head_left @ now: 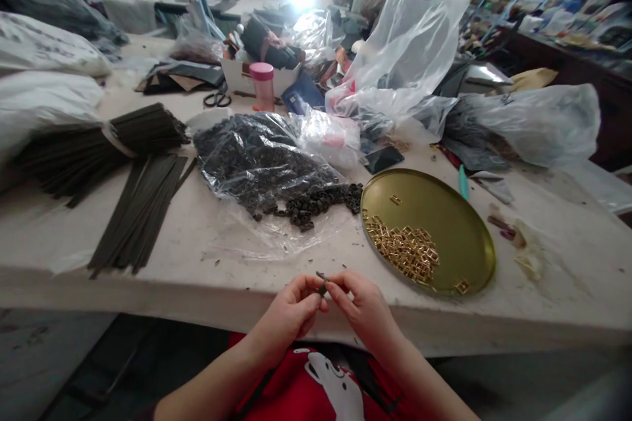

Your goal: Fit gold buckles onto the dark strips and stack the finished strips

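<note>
the left hand and right hand are close together at the front edge of the table. thumb and forefinger of each are pinching a small dark piece, which sits between the 2 hands, its upper end protruding above the fingertips; its exact form is partly hidden by the fingers. to the right, a round gold-coloured tray bears a heap of gold-coloured metal frames, with 1 apart near the far side and more near the front rim. beyond the hands, a clear plastic bag contains many small dark pieces, with a loose pile at its opening. at left lie a banded bundle of dark strips and, just beside it, a batch of loose strips. scissors and a pink-lidded jar stand farther back.
</note>
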Demonstrator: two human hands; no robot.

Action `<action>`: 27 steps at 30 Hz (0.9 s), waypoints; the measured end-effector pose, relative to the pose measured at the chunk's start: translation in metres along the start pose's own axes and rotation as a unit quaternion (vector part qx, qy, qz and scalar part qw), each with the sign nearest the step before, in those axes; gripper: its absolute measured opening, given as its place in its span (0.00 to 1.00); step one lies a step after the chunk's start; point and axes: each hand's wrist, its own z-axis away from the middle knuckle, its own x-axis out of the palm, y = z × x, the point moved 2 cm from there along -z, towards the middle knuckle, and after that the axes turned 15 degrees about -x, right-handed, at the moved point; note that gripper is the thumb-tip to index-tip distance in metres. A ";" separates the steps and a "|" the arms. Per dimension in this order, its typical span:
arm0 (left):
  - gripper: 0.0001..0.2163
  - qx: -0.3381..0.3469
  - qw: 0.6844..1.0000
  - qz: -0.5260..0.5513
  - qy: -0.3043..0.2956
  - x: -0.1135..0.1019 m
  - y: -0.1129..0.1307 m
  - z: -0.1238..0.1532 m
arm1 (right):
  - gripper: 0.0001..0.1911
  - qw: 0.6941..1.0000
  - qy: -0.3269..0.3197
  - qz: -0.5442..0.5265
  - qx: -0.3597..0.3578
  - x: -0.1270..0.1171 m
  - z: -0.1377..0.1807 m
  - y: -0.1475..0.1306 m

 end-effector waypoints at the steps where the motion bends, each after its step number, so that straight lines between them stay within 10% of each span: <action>1: 0.11 -0.004 1.000 -0.010 0.010 -0.001 0.001 -0.003 | 0.10 1.000 -0.014 -0.007 0.011 0.000 -0.003 0.004; 27: 0.08 0.014 0.991 -0.115 0.071 -0.019 0.012 -0.005 | 0.09 0.994 -0.098 -0.033 -0.021 0.014 -0.029 0.020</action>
